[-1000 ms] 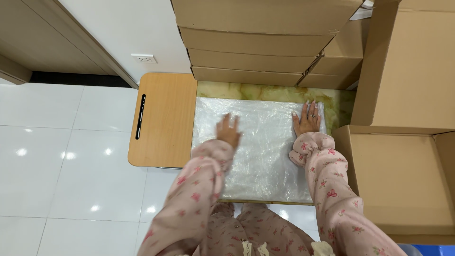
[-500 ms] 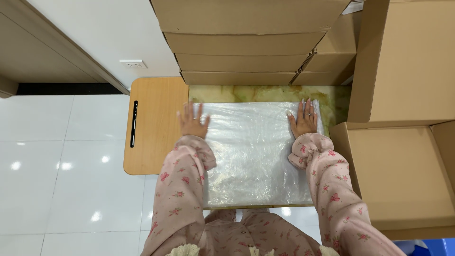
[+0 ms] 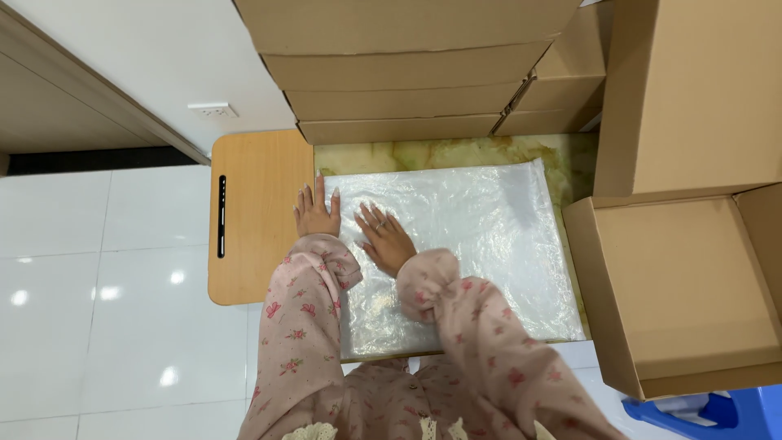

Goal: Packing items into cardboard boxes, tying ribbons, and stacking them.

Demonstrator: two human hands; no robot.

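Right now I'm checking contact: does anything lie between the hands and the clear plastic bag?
Nothing visible does. The left hand lies flat on the left edge of the clear plastic bag, partly over the wooden board. The right hand presses directly on the bag beside it.

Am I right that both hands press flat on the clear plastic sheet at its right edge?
Not quite. The head view shows the left hand and right hand flat at the left edge of the clear plastic sheet, not the right.
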